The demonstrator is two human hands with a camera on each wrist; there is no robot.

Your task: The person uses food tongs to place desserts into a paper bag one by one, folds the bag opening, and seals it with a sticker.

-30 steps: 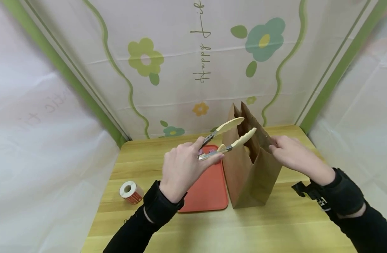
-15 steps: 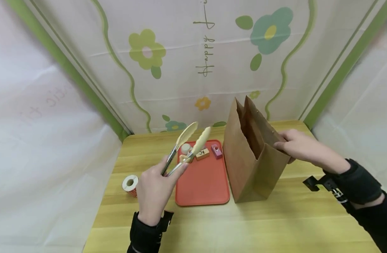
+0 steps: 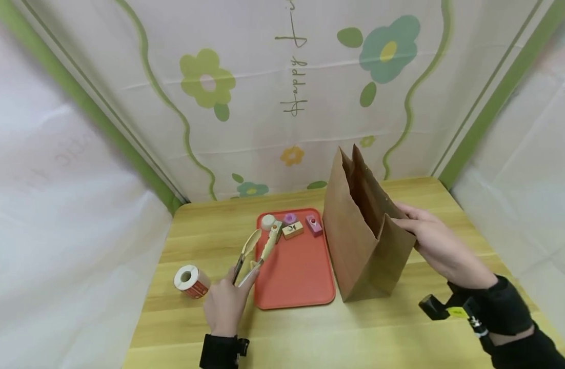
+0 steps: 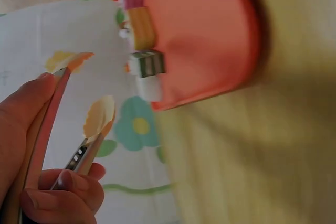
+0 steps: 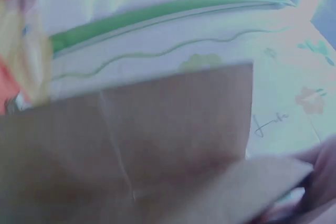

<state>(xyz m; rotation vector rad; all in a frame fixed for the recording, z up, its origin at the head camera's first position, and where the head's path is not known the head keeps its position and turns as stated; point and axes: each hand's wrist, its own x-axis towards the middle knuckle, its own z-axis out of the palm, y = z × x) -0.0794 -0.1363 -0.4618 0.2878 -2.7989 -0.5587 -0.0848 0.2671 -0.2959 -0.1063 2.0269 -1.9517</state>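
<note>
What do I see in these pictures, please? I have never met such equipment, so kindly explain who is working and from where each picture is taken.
There is no machine: you see a person's left hand and right hand, both bare. The wide picture is taken from the head, looking forward and down; the other two come from the left and right wrists, so the left one looks turned sideways. On the table lies a red tray with small cake-like pieces at its far end. A label roll stands to the left, a paper bag to the right. The left hand holds opened tongs; the right hand grips the bag's upper edge.
</note>
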